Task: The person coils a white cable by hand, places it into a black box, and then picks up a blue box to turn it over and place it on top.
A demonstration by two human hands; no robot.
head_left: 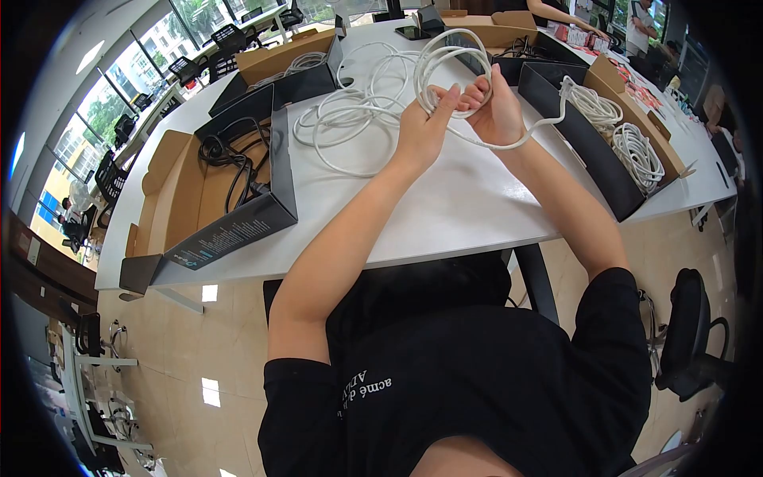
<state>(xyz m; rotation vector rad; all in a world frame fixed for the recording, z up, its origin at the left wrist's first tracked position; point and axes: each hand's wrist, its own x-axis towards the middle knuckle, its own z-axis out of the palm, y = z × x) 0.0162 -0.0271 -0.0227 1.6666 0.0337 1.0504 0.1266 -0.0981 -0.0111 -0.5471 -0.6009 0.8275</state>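
Observation:
Above the white table [445, 215] I hold up a coil of white cable [424, 70] with both hands. My left hand [425, 127] is closed on the coil's lower left side, thumb pointing up. My right hand [494, 110] grips the lower right side, its fingers curled round the loops. From the coil, one strand runs under my right hand and rises to the open box on the right. More of the white cable lies in loose, wide loops [350, 119] on the table, left of my hands.
The right black box [584, 155] contains bundled white cables [636, 155]. At the left, an open box [230, 230] contains black cables [238, 159]. Two more open boxes stand farther back, near a phone [412, 32]. Another person's arm [568, 14] reaches over the far right.

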